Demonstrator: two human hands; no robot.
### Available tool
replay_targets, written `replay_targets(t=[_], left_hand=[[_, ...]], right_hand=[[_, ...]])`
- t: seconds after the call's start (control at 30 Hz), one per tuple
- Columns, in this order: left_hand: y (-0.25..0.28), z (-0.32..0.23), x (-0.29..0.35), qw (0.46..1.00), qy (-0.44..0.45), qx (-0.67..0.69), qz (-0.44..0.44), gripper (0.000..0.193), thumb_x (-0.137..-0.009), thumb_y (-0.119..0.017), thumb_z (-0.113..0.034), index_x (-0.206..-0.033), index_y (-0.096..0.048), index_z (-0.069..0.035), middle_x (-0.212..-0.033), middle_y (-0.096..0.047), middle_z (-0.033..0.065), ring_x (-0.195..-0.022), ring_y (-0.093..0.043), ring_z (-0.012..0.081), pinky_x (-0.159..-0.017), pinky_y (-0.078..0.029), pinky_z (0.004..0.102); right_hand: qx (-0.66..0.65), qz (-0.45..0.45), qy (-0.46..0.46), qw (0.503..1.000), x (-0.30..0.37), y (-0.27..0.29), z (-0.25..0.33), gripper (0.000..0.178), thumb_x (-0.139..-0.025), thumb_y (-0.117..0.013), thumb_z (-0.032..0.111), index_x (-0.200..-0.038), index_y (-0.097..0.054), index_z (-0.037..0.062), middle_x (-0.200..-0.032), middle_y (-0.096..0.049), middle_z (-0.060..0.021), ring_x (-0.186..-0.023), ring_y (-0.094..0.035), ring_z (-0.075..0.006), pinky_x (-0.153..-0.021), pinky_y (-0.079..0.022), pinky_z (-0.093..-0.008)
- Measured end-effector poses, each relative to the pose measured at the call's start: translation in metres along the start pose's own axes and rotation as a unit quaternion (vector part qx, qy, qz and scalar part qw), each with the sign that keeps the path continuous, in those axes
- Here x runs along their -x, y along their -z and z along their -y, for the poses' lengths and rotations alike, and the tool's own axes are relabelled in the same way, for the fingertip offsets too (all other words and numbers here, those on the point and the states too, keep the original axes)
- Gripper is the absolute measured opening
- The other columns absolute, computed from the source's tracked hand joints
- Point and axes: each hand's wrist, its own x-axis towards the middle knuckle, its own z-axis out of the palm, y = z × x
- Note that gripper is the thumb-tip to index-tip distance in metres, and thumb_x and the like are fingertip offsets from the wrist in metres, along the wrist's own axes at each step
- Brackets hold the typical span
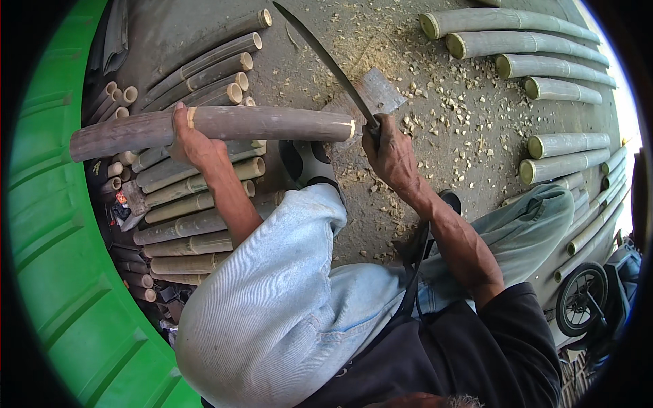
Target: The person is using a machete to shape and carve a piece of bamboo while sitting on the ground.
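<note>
A thick brown-grey bamboo pole section (272, 124) lies level across the space before my knees. My left hand (194, 144) grips it from below near its middle, thumb up against a pale ring at the joint. In my right hand (392, 153) is the handle of a machete (333, 66), its long dark curved blade rising up and to the left. The blade passes just beyond the pole's right end, where a pale cut mark shows. Beneath the blade a flat worn board (382, 92) rests on the ground among wood chips.
Cut bamboo pieces (197, 211) are piled on the left, beside a green corrugated wall (41, 224). More bamboo lengths (524, 24) lie at the far right and along the right side. Pale chips (469, 102) litter the floor. A small wheel (581, 299) stands at the lower right.
</note>
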Motion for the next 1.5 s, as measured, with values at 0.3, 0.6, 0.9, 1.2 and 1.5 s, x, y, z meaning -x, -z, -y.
replay_targets(t=[0.3, 0.6, 0.9, 1.2, 1.5], left_hand=[[-0.007, -0.003, 0.006, 1.0, -0.011, -0.005, 0.006, 0.05, -0.09, -0.075, -0.032, -0.125, -0.062, 0.001, -0.117, -0.062, 0.0114, -0.105, -0.063, 0.0253, -0.091, -0.054, 0.0426], [-0.005, -0.006, 0.011, 1.0, -0.025, 0.012, 0.011, 0.042, -0.09, -0.074, -0.029, -0.119, -0.064, 0.001, -0.112, -0.064, 0.0101, -0.102, -0.063, 0.0231, -0.092, -0.053, 0.0388], [0.003, -0.004, 0.014, 0.994, -0.005, 0.069, 0.08, 0.039, -0.091, -0.072, -0.028, -0.116, -0.062, 0.0, -0.107, -0.067, 0.0112, -0.103, -0.066, 0.0256, -0.093, -0.056, 0.0422], [-0.001, -0.018, 0.023, 0.999, 0.017, 0.022, 0.033, 0.055, -0.089, -0.077, -0.031, -0.133, -0.061, -0.002, -0.12, -0.064, 0.0094, -0.112, -0.061, 0.0252, -0.101, -0.05, 0.0439], [-0.001, -0.008, 0.015, 0.998, 0.017, 0.056, 0.022, 0.043, -0.089, -0.076, -0.031, -0.12, -0.062, -0.004, -0.112, -0.062, 0.0103, -0.105, -0.062, 0.0262, -0.092, -0.053, 0.0434]], right_hand=[[0.064, 0.121, -0.125, 0.983, 0.004, -0.002, 0.0, 0.024, -0.1, -0.06, 0.018, -0.099, -0.047, -0.0019, -0.077, -0.064, -0.0316, -0.064, -0.066, -0.0473, -0.056, -0.048, -0.0561], [0.132, 0.187, -0.182, 0.956, 0.012, -0.01, -0.011, 0.024, -0.1, -0.058, 0.019, -0.103, -0.047, -0.0011, -0.074, -0.065, -0.0301, -0.067, -0.066, -0.0497, -0.059, -0.05, -0.0563], [0.003, 0.041, -0.022, 0.999, 0.006, -0.008, -0.007, 0.022, -0.1, -0.057, 0.018, -0.104, -0.047, -0.001, -0.073, -0.066, -0.0283, -0.067, -0.067, -0.0481, -0.059, -0.051, -0.0559], [0.067, 0.136, -0.091, 0.984, 0.016, -0.006, -0.028, 0.022, -0.101, -0.055, 0.018, -0.095, -0.047, -0.0015, -0.068, -0.063, -0.0291, -0.06, -0.064, -0.0463, -0.054, -0.046, -0.0543], [0.021, 0.008, -0.001, 1.0, 0.0, -0.009, -0.001, 0.023, -0.1, -0.062, 0.015, -0.105, -0.046, -0.0002, -0.068, -0.063, -0.0258, -0.061, -0.065, -0.0467, -0.053, -0.047, -0.0545]])
